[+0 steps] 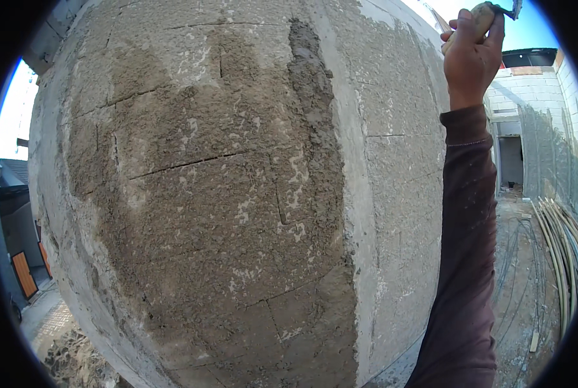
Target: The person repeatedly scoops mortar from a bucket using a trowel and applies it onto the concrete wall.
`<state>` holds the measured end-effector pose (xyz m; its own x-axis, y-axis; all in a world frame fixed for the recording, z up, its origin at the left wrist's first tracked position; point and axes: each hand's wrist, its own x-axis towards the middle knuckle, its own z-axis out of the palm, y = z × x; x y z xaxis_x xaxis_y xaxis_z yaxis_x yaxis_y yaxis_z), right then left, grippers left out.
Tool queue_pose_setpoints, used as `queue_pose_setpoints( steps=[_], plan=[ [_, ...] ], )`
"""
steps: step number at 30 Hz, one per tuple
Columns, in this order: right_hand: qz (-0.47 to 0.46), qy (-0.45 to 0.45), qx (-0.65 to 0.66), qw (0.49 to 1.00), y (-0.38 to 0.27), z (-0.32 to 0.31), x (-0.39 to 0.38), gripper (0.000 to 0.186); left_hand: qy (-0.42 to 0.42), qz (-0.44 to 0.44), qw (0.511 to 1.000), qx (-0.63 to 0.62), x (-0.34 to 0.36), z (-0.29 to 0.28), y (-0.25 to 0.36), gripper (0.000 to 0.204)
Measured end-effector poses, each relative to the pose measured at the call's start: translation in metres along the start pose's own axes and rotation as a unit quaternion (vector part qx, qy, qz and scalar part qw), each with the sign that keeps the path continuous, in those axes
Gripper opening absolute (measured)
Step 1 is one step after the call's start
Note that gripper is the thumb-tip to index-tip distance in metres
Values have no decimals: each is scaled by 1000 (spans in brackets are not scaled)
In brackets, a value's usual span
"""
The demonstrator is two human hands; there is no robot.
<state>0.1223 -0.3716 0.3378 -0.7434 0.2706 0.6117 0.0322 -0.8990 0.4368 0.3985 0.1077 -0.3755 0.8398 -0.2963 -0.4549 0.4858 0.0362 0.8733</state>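
My right hand (475, 58) is wrapping tightly around the tan handle of a hand tool (481, 18), up at the top right of my view; its dark metal end is pointing right and running into the view's edge, so I'm not making out its full shape. Left hand is sitting out of view, can't tell its state. My dark sleeve (467, 226) is rising along the right side, in front of the wall (402, 194). That wall is filling most of the view: a brown rough patch (218, 220) is covering its middle, thin joint lines are showing through, and a darker rough strip (311, 74) is running down from the top. A smooth grey vertical band (361, 258) is bordering the patch on its right. Long poles (560, 252) are lying on the ground, far right.
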Motion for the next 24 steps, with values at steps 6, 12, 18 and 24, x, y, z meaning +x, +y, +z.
queue_pose_setpoints(
  steps=[6,12,18,24],
  plan=[
    [-175,132,-15,976,59,56,-13,60,52,-9,998,-15,14,35,27,52],
    [-89,62,-188,976,172,162,-84,58,63,-18,998,-16,24,49,57,48],
    [188,-433,135,871,-2,151,-254,60,140,-46,980,-131,3,-4,-10,44],
    [577,-651,472,140,-284,-97,-436,69,283,-105,884,-357,-38,-139,-217,42]
  ],
)
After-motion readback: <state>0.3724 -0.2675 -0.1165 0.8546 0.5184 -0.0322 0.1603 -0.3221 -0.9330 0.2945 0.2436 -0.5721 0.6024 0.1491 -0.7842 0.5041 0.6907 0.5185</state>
